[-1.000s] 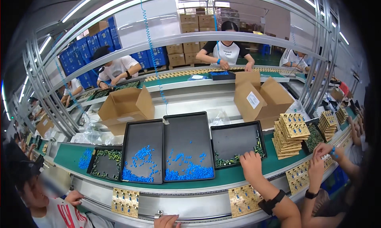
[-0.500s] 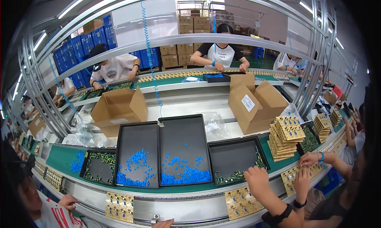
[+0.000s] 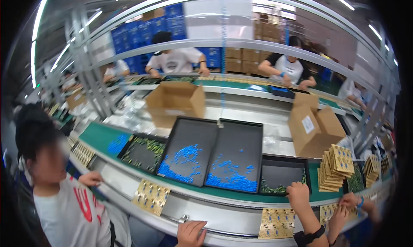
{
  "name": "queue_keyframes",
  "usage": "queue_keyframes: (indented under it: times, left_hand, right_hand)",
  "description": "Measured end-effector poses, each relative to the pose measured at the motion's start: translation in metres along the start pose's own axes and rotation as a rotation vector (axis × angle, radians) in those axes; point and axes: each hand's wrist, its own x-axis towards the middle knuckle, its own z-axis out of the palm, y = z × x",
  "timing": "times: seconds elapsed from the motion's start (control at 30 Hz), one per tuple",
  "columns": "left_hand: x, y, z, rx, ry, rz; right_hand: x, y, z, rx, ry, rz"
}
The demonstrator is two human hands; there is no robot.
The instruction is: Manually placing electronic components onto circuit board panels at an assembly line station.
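My right hand [image 3: 297,195] reaches up from the lower right, a black band on its wrist. Its curled fingers are at the near right corner of a shallow black tray [image 3: 282,163] holding small green parts [image 3: 271,188]; what is between the fingertips is hidden. Below that hand, a yellowish circuit board [image 3: 276,223] with blue and dark components lies on the rail line. My left hand [image 3: 191,234] rests at the line's near edge, fingers extended and holding nothing, beside a small metal fitting [image 3: 184,219]. Another circuit board [image 3: 150,197] lies farther left.
Two larger black trays [image 3: 193,131] [image 3: 241,139] with blue parts lean mid-bench. Another tray of green parts [image 3: 144,152] sits left. Stacked boards [image 3: 329,178] and a carton [image 3: 314,131] stand right. A co-worker [image 3: 69,199] sits left; another's hands [image 3: 344,208] work at right. Metal bars cross above.
The view has swung left, so the bench appears farther right and the left co-worker shows more. More of my left hand is visible. My right hand stays by the tray's near right corner.
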Motion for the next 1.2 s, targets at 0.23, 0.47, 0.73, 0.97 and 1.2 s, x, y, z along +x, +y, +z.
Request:
queue_keyframes:
  times: [0.23, 0.47, 0.73, 0.97, 1.2]
  left_hand:
    - [0.013, 0.0, -0.011, 0.075, 0.083, 0.008]
    - [0.007, -0.004, -0.012, 0.022, 0.128, 0.013]
    - [0.0, -0.007, -0.011, 0.024, 0.127, -0.029]
    - [0.004, -0.01, -0.004, -0.026, 0.015, -0.093]
    - [-0.074, -0.08, 0.056, 0.219, -0.351, -0.124]
  right_hand:
    - [0.024, 0.01, -0.002, 0.012, -0.163, -0.132]
    - [0.064, 0.002, -0.053, 0.154, -0.22, -0.118]
    - [0.181, -0.076, -0.074, 0.596, -0.157, -0.229]
    - [0.315, -0.173, -0.02, 0.545, 0.103, -0.43]
    - [0.386, -0.236, 0.05, 0.689, 0.147, -0.347]
